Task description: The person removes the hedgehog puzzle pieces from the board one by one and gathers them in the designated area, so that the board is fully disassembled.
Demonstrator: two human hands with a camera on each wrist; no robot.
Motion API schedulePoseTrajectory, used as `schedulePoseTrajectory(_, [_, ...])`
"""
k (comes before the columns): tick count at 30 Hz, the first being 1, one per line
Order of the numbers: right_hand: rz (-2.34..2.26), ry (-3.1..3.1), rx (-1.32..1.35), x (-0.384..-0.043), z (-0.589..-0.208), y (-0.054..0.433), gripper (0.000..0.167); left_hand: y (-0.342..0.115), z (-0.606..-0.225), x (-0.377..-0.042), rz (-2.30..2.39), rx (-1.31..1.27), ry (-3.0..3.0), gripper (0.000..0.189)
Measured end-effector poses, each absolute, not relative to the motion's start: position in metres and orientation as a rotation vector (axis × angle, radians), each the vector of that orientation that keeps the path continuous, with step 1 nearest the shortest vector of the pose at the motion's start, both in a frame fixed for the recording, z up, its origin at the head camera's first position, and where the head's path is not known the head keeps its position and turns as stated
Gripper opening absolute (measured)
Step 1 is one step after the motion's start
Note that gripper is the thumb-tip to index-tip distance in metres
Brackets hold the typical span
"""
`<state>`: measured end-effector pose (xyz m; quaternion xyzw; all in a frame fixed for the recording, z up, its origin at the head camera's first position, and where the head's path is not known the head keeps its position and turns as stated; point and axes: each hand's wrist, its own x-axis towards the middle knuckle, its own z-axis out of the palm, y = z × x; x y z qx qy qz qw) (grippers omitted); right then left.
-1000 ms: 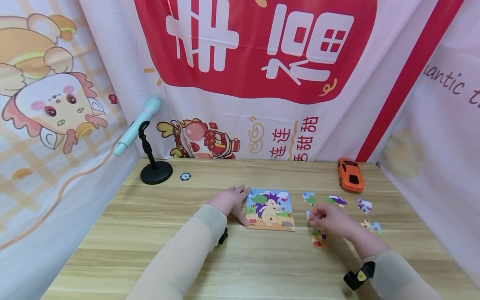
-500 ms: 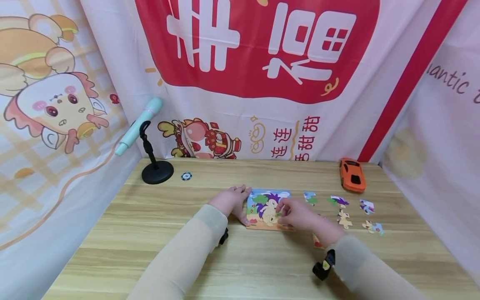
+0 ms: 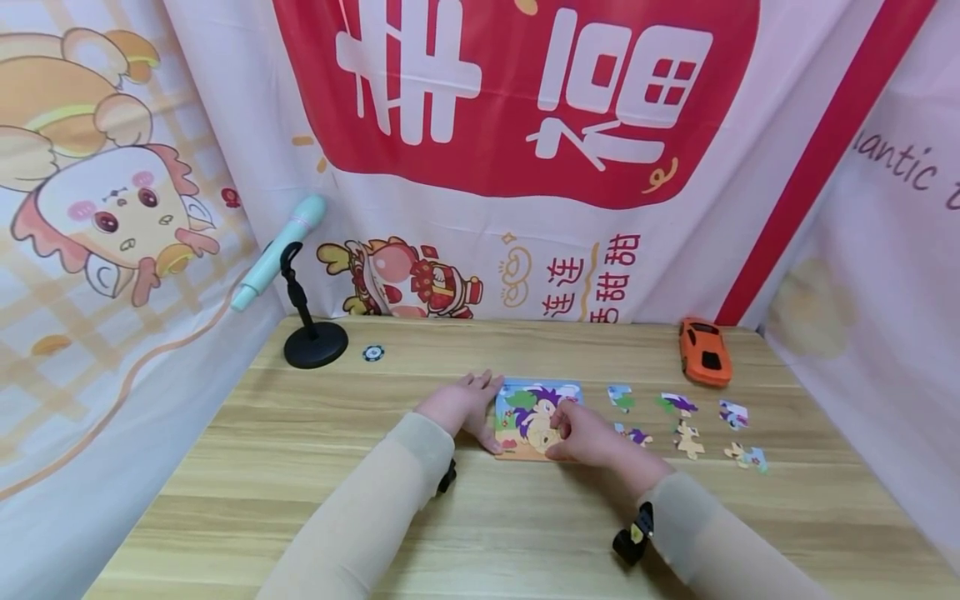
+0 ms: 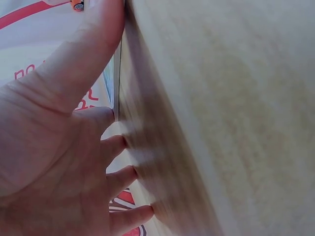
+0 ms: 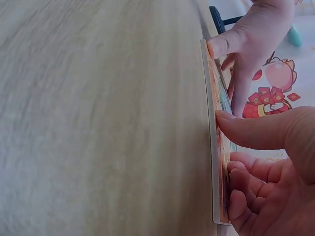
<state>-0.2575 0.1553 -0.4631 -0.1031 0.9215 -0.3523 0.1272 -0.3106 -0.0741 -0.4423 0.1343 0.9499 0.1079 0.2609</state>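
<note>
A square jigsaw puzzle board [image 3: 525, 446] with a purple-haired hedgehog picture lies flat on the table. My left hand [image 3: 468, 406] rests along its left side, thumb at the near corner and fingers spread towards the far corner. In the left wrist view, fingertips [image 4: 129, 173] touch the table beside the board edge. My right hand [image 3: 588, 433] is over the board's right part, thumb and curled fingers set down on a puzzle piece there, mostly hidden by the hand. The right wrist view shows its thumb [image 5: 246, 127] on the board surface.
Several loose puzzle pieces [image 3: 688, 440] lie right of the board. An orange toy car [image 3: 705, 354] stands at the far right. At the far left are a black stand [image 3: 315, 344] and a poker chip [image 3: 372, 353]. A mint microphone [image 3: 279, 252] leans by the cloth backdrop.
My right hand has moved left from the loose pieces onto the board with a puzzle piece, then lowered slightly closer to the surface. The left hand has stayed at the board's left edge.
</note>
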Motion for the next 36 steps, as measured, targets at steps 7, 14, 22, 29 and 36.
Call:
schedulePoseTrajectory(7, [-1.032, 2.675, -0.278, -0.258, -0.465, 0.155, 0.038, -0.074, -0.456, -0.322, 0.235, 0.359, 2.568, 0.139])
schedulePoseTrajectory(14, [-1.046, 2.669, -0.278, -0.259, -0.467, 0.155, 0.039, -0.075, -0.466, -0.328, 0.173, 0.39, 2.591, 0.147])
schedulePoseTrajectory(22, [-1.036, 2.662, -0.269, -0.259, -0.466, 0.155, 0.037, -0.074, -0.474, -0.331, 0.134, 0.409, 2.613, 0.151])
schedulePoseTrajectory(29, [-1.067, 2.654, -0.289, -0.26, -0.467, 0.155, 0.041, -0.074, -0.473, -0.331, 0.139, 0.4, 2.605, 0.151])
schedulePoseTrajectory(36, [-1.227, 2.526, -0.253, -0.261, -0.463, 0.162, 0.018, -0.074, -0.475, -0.331, 0.125, 0.41, 2.609, 0.151])
